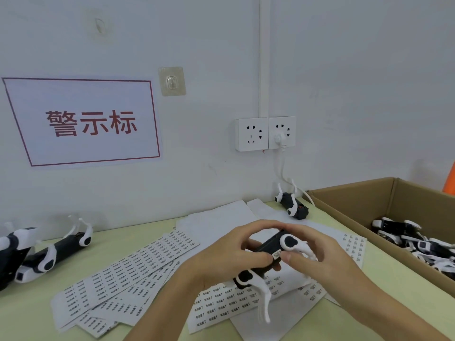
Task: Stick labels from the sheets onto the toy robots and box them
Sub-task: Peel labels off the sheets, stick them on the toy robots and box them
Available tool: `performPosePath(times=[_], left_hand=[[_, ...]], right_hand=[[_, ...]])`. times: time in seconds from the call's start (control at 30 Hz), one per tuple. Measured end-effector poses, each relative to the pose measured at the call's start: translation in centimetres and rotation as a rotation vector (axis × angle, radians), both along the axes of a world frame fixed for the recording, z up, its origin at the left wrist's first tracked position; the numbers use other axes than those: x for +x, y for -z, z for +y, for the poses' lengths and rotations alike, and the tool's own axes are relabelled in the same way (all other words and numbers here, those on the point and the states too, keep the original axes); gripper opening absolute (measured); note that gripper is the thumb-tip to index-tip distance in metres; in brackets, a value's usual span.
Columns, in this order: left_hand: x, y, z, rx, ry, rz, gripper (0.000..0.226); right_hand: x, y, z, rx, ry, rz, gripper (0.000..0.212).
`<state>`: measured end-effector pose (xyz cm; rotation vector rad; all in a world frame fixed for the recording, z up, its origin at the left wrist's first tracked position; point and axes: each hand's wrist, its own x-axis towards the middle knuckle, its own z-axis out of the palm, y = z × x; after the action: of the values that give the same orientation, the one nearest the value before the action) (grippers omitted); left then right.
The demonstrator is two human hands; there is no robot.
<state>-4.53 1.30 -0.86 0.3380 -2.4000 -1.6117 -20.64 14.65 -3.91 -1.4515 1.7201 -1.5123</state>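
Both hands are holding one black-and-white toy robot (268,252) above the label sheets (128,269) lying on the table (29,313). The left hand (221,257) is keeping a curled grip around its body, while the right hand (317,252) is pressing a small label (276,254) with its thumb. Three more robots are lying on the table: two at left (56,252), one by the wall (291,205). The cardboard box (349,210) is holding a pile, too tangled to count.

Smooth black-and-white plastic toy robot (270,252); matt white paper label sheets (128,269) beneath it; plain brown cardboard box (349,205) right of it.
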Motion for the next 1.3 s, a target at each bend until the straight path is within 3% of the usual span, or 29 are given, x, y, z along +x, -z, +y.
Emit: performPosePath(times=[0.17,0.37,0.47,0.57,0.8,1.07,1.3], left_hand=[[0.19,-0.12,-0.18,0.134,0.023,0.027,0.044],[0.19,-0.32,-0.09,-0.005,0.013,-0.024,0.035],[0.39,-0.45,-0.22,0.020,0.020,-0.041,0.038],[0.48,-0.50,-0.33,0.052,0.017,-0.057,0.044],[0.68,-0.87,-0.36,0.189,0.034,-0.023,0.045],[0.88,-0.76,-0.50,0.038,0.051,-0.061,0.035],[0.78,-0.54,-0.54,0.079,0.015,-0.058,0.035]], right_hand=[[0.03,-0.15,0.14,-0.012,-0.116,-0.044,0.043],[0.84,0.14,-0.24,-0.009,-0.115,-0.100,0.028],[0.78,0.24,-0.20,0.002,-0.115,-0.101,0.034],[0.75,0.10,-0.17,0.005,-0.143,-0.137,0.020],[0.21,0.13,-0.21,0.019,-0.200,-0.179,0.033],[0.51,-0.07,-0.15,0.017,-0.180,-0.115,0.029],[0.56,0.00,-0.23,0.008,-0.132,-0.172,0.024]])
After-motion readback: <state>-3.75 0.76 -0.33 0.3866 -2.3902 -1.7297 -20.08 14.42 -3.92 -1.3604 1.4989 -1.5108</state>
